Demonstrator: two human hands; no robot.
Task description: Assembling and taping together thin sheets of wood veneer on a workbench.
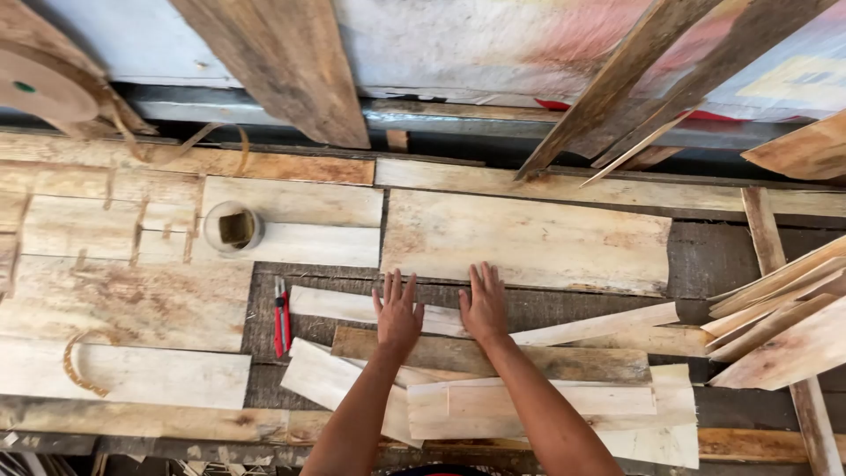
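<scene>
Rough workbench (123,300) covered in pale veneer sheets, weathered planks leaning against the wall behind. Left hand (398,316) flat, fingers spread, palm down on a long thin veneer strip (339,306); grips nothing. Right hand (484,307) just beside it, likewise flat and open, pressing the same strip. Under the wrists, a darker wood strip (564,360); nearer the body, overlapping pale veneer pieces (546,404). Left of the left hand, a red utility knife (282,319) lies on the dark mat. Beyond that, a tape roll (233,226) stands on the sheets. Well right of the right hand, a stack of veneer offcuts (780,322).
</scene>
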